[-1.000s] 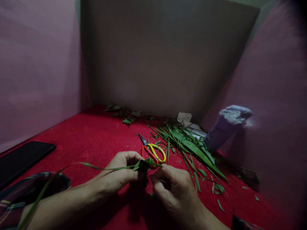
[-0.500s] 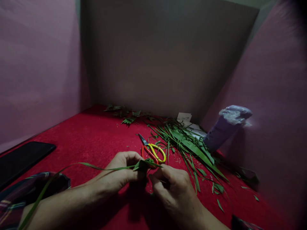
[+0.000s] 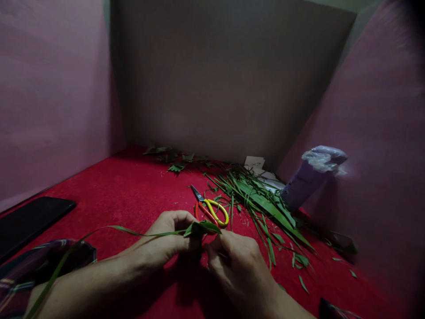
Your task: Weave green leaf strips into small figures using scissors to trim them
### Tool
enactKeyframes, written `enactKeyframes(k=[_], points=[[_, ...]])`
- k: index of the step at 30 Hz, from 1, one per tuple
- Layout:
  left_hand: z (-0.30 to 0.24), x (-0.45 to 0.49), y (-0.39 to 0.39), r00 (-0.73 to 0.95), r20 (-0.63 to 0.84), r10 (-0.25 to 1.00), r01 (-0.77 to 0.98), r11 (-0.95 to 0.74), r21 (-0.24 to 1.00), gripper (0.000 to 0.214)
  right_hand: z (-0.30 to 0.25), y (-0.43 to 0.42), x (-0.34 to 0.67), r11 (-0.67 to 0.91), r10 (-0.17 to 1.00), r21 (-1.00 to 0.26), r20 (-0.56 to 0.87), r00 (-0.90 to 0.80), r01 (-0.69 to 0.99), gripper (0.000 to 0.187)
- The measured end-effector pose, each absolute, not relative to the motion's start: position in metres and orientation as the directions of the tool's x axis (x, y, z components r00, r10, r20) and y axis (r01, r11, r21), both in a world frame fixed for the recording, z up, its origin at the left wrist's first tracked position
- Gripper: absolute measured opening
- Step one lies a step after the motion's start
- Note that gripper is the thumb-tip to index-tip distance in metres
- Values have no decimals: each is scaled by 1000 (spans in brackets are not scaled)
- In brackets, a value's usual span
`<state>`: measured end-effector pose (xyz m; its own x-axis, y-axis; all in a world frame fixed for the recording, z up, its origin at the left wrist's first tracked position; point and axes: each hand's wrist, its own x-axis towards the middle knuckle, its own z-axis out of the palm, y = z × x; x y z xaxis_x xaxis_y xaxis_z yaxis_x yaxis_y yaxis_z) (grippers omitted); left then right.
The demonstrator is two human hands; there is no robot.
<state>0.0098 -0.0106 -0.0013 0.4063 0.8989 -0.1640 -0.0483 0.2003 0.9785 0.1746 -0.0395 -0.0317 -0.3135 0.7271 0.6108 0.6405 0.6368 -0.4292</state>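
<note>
At the left, a black flat object (image 3: 36, 221) lies on the red surface (image 3: 116, 190). A long green strip (image 3: 122, 228) comes up from the lower edge and reaches a folded leaf (image 3: 195, 229). The left hand (image 3: 158, 249) grips this leaf between thumb and fingers, so the leaf is raised between the two hands. Just behind it lie the scissors (image 3: 207, 212). Compared with half a second ago, the leaf's right end looks broader, and the right hand (image 3: 242, 261) is slightly nearer to the left one. I judge that the work is now at this end and advances by small adjustments. The right fingers are bent near the leaf's tip; whether they pinch it, I cannot tell. Farther right are a leaf pile (image 3: 265, 202) and a purple container (image 3: 303, 182).
</note>
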Motion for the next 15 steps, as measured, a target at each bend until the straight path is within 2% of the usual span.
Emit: enactKeyframes(k=[9, 15], points=[[-4, 10, -10, 395, -163, 904, -52, 200, 978, 23, -27, -40, 174, 638, 747, -495, 586, -315, 590, 20], [-10, 8, -8, 414, -139, 899, -50, 175, 983, 14, -28, -41, 175, 566, 811, -577, 519, -270, 588, 16]])
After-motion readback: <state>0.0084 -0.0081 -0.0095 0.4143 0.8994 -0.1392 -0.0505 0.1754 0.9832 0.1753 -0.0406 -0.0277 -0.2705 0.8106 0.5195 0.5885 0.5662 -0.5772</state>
